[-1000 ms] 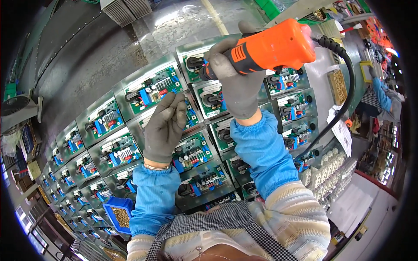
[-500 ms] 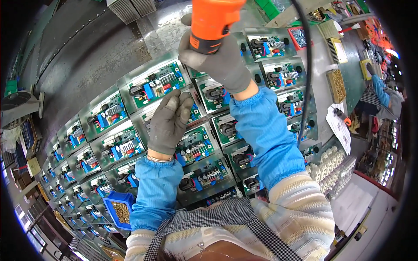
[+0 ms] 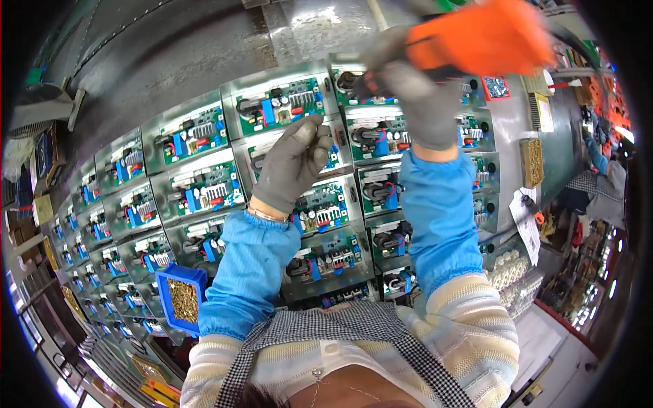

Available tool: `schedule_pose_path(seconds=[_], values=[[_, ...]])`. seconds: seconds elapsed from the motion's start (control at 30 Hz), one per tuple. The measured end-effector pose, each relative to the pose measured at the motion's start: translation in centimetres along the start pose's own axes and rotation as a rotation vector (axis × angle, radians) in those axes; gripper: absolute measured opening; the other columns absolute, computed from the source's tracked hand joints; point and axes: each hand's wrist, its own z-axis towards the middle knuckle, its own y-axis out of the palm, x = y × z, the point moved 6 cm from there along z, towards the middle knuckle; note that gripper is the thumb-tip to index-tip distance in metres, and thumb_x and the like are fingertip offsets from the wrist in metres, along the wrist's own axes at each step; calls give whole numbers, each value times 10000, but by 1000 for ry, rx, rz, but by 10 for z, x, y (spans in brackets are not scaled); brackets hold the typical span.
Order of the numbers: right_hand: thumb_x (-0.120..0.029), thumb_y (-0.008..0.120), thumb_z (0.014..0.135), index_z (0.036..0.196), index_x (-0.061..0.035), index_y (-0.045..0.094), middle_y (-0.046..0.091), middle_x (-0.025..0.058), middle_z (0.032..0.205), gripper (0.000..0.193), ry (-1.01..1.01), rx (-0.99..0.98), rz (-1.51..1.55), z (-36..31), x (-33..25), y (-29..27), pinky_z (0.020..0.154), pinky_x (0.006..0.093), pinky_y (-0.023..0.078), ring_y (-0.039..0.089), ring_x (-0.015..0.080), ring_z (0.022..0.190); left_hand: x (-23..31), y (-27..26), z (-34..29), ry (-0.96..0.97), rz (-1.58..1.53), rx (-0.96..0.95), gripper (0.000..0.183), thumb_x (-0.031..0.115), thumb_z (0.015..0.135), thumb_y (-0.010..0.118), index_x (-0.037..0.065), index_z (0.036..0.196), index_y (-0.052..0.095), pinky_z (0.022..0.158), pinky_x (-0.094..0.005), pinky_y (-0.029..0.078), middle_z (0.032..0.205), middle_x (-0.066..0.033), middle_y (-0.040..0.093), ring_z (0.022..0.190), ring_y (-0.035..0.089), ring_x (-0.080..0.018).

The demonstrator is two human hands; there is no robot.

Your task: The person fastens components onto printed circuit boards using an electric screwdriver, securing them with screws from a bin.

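Note:
My left hand, in a grey glove, is closed with thumb and fingertips pressed together. It hovers over a green circuit board in a shallow metal housing; anything between the fingertips is too small to make out. My right hand, also gloved, grips an orange power screwdriver. Both tool and hand are smeared by motion, above the housings to the right. The tool's body points toward the upper right, and its working end is unclear. Another circuit board sits in its housing just beyond my left hand.
Rows of similar boards in metal housings cover the bench. A blue bin of brass-coloured screws stands left of my left forearm. On the right are a red tray, a screw-filled box, a paper sheet and another person.
My right hand has swung the screwdriver to the right, tipping it from upright to sideways. My left hand stays pinched over the same housing; the whole view has shifted slightly.

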Motion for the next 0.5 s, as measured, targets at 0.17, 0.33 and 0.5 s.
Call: schedule_pose_path(seconds=[0.17, 0.33, 0.5], values=[[-244, 641, 852, 1309, 2, 460, 634, 95, 953, 549, -205, 157, 199, -24, -55, 7, 802, 438, 530, 625, 227, 818, 0, -2, 0, -35, -73, -87, 291, 271, 995, 581, 72, 1203, 539, 651, -186, 479, 970, 5, 530, 802, 512, -81], [-342, 711, 824, 1403, -39, 394, 640, 77, 945, 727, -155, 302, 162, -47, -45, 2, 840, 493, 518, 625, 230, 830, -1, 3, -1, 9, -39, -127, 324, 293, 1005, 563, 23, 1181, 534, 632, -204, 468, 947, -24, 560, 770, 529, -105], [-315, 719, 831, 1390, -39, 408, 645, 81, 940, 697, -146, 346, 206, -55, -46, -3, 876, 508, 513, 630, 233, 848, 1, 10, -4, 69, 85, -123, 420, 327, 993, 577, 0, 1247, 509, 674, -218, 469, 975, -23, 551, 810, 521, -102]])
